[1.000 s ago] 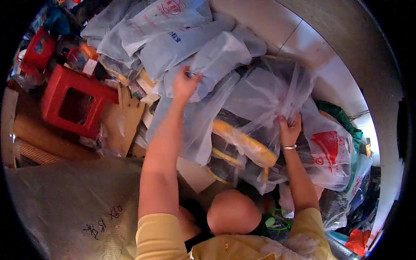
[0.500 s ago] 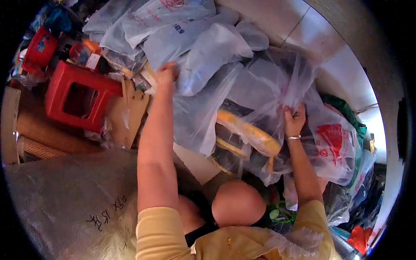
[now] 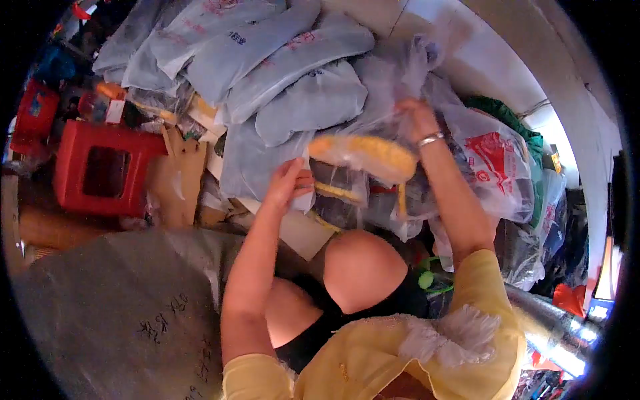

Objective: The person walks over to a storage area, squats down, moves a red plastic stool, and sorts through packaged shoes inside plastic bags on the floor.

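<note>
My right hand (image 3: 417, 117) is closed around the gathered upper part of a clear plastic bag (image 3: 420, 73). Inside that bag, or just behind its film, lies a long yellow item (image 3: 367, 157), slightly blurred; its kind is unclear. Thinner yellow strips (image 3: 339, 193) show below it. My left hand (image 3: 290, 181) has its fingers curled at the right edge of a whitish plastic bag (image 3: 257, 160), seemingly pinching it. Just above lies a stuffed whitish bag (image 3: 313, 103), apart from both hands.
Several filled plastic bags (image 3: 240, 43) lie overlapped at the back. A red stool (image 3: 73, 170) and torn cardboard (image 3: 177, 180) are at left. A grey sheet with handwriting (image 3: 120, 300) covers the lower left. A bag with red print (image 3: 493, 157) sits at right.
My left hand has come down and toward me from the bag pile to the whitish bag's edge. My right hand has moved up and left, lifting the clear bag. The view has shifted.
</note>
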`<state>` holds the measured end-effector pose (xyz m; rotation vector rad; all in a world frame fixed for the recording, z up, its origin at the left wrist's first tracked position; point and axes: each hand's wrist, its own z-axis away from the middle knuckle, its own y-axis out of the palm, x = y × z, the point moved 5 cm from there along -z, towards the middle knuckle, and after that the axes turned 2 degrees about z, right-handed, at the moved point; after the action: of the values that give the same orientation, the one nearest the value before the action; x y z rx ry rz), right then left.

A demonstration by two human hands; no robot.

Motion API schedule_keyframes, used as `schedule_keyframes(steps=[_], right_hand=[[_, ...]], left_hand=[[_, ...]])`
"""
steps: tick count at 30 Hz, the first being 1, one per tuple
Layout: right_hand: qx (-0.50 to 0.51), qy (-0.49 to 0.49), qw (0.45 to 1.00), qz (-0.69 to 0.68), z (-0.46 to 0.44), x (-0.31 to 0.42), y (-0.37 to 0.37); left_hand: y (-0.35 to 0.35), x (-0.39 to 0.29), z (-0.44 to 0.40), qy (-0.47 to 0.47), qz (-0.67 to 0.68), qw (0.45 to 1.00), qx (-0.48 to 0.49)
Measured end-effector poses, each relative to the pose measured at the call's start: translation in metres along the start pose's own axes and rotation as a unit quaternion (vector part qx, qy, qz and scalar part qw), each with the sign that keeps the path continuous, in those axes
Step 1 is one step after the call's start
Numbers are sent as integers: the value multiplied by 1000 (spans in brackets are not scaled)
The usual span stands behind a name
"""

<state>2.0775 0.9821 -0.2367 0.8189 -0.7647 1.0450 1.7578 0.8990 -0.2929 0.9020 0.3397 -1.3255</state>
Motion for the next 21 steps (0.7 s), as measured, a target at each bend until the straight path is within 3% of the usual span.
schedule_keyframes(steps=[2,4,5,6,7,10,12,14,16,17,18,19,21], right_hand=[[36,-27,999,3,26,27,-10],[68,-53,996,10,52,53,-7],[53,-163,980,100,67,71,-5],[39,-270,944,187,80,87,-4],[35,-270,944,188,84,95,-9],[57,-398,846,350,110,125,1],[70,-331,911,235,135,124,25],[93,-318,920,210,144,126,44],[110,-375,905,170,167,140,78],[147,-259,954,27,171,145,98],[177,-137,968,-117,173,143,118],[145,-305,941,2,176,146,133],[90,-565,795,201,192,138,161]], left_hand=[[33,3,9,-36,64,997,19],[66,5,20,-78,237,966,74],[77,7,22,-82,239,965,76],[95,6,24,-80,264,949,156],[114,3,30,-76,286,926,235],[135,7,43,-85,221,955,179],[138,15,49,-96,255,938,213],[139,9,64,-51,190,963,182],[120,13,68,86,199,961,171],[113,4,80,153,205,954,157],[105,-10,93,219,210,942,146],[91,-22,103,247,143,950,125],[48,-37,117,318,63,945,46]])
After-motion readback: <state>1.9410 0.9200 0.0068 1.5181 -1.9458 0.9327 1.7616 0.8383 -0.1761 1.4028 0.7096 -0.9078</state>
